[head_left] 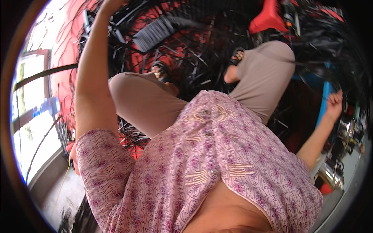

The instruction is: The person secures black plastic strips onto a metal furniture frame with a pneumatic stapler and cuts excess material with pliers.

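Head view, looking steeply down over the person's own body; pink patterned tunic [210, 163] filled the centre, grey-trousered knees and sandalled feet beyond it.

Left hand [110, 4]: arm raised straight up along the left of the frame, hand at the very top edge, mostly cut off. Could not tell whether its fingers were open or curled, nor whether they touched anything. It reached toward the heap of black straps [182, 50] that lay piled over a red surface in front of the feet.

Right hand [334, 104]: stretched out to the right, fingers curled into a loose fist. It sat right against a blue bar [324, 97] that ran roughly upright behind it; whether the fingers actually gripped the bar or a thin strand could not be made out.

Key relation: the strap heap lay ahead of the knees, up-frame from both hands. A wide ribbed black band [155, 32] in it ran with its long axis slanting from lower left to upper right, just right of the raised left forearm. Left hand judged clearly nearer to the heap; right hand well apart from it, off to the side.
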Action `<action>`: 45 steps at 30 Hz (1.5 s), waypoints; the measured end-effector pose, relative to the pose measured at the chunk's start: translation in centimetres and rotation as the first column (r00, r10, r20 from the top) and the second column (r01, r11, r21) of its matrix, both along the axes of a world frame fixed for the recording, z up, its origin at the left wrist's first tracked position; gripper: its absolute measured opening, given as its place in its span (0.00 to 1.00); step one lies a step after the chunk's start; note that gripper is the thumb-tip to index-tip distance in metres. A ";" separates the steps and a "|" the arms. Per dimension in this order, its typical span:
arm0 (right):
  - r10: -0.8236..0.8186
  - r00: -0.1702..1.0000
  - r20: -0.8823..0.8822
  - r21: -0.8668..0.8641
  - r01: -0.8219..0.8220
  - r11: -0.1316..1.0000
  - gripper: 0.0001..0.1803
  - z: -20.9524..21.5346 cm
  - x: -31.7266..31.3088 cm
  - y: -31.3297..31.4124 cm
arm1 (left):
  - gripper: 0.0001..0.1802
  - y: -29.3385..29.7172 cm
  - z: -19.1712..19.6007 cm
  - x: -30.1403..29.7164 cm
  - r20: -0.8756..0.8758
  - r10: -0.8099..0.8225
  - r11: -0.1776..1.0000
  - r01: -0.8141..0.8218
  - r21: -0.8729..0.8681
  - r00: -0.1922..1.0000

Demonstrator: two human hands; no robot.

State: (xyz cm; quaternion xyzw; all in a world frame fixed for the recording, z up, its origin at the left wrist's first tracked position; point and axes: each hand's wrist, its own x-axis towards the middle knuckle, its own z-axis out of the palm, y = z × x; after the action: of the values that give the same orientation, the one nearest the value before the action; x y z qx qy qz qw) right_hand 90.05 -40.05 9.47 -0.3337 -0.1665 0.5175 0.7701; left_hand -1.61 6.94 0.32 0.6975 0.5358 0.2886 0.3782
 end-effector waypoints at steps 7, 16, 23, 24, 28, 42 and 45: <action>0.138 0.990 -0.017 -0.544 -0.125 0.830 0.13 -5.0 -18.2 4.7 | 0.26 -3.1 0.6 2.5 -0.133 0.039 0.991 -0.021 0.130 0.990; 0.127 0.978 0.165 -0.638 0.008 0.770 0.15 -7.2 -22.0 3.5 | 0.29 -3.9 0.5 1.2 -0.068 0.041 0.999 -0.042 -0.013 0.997; 0.279 0.632 0.723 -0.534 0.256 0.805 0.26 -0.9 -29.2 6.5 | 0.28 -6.0 3.2 3.6 -0.262 0.042 0.997 -0.024 0.074 0.964; 0.267 0.495 0.827 -0.468 0.342 0.815 0.28 0.4 -31.8 7.4 | 0.28 -6.2 3.0 3.3 -0.258 0.059 0.995 -0.035 0.097 0.964; 0.142 0.697 0.703 -0.335 0.149 0.930 0.34 3.4 -32.2 9.8 | 0.28 -5.8 2.9 3.1 -0.241 0.058 0.994 -0.033 0.106 0.969; -0.363 -0.355 0.861 0.214 -0.395 0.893 0.06 10.9 -49.7 20.8 | 0.27 -7.9 2.5 3.7 -0.367 0.160 0.971 -0.079 0.226 0.916; 0.360 0.301 0.883 -0.293 -0.248 0.924 0.14 10.6 -51.8 24.5 | 0.27 -8.4 2.9 3.0 -0.376 0.167 0.963 -0.069 0.261 0.911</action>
State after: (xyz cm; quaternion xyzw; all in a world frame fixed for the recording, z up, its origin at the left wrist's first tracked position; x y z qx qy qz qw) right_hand 38.23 -15.59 20.10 -0.5658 -0.6027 0.3833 0.4120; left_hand 1.41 -1.50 3.24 0.7483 0.6031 0.2277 0.1562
